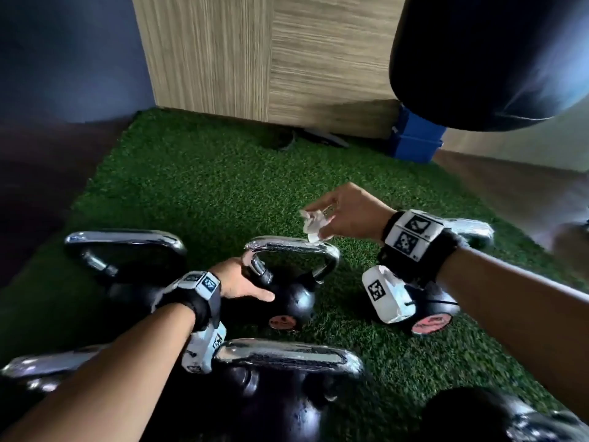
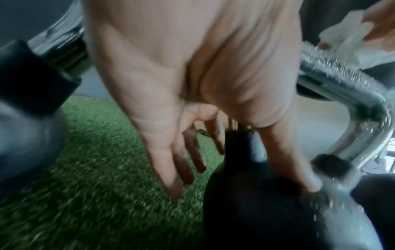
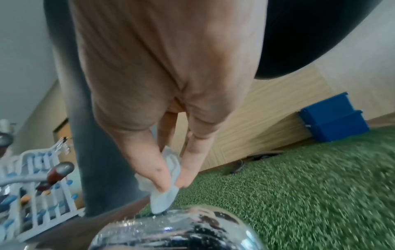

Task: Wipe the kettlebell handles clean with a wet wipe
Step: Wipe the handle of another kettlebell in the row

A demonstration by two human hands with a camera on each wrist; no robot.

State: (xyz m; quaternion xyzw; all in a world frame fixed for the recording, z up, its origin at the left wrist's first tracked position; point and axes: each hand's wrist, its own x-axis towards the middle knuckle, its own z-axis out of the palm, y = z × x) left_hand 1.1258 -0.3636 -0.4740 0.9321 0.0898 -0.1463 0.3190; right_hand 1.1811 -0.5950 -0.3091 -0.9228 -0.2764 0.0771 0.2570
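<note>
Nearest kettlebells (image 1: 280, 393) await us; our right hand (image 1: 347, 215) pinches the wipe (image 1: 314, 224) onto the middle kettlebell's handle (image 1: 287, 245), left hand (image 1: 242, 282) spread steadying its body: wiping seems midway.

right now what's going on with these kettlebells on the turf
A person is cleaning kettlebell handles. The right hand pinches a crumpled wet wipe and touches it to the right end of the chrome handle of the middle kettlebell. The left hand steadies that kettlebell with straight fingers. More kettlebells stand around it on green artificial turf.

Black kettlebell (image 1: 294, 303) with chrome handle (image 1: 288, 245), white wipe (image 1: 314, 225), green turf (image 1: 207, 186), blue bins (image 1: 414, 143).
</note>
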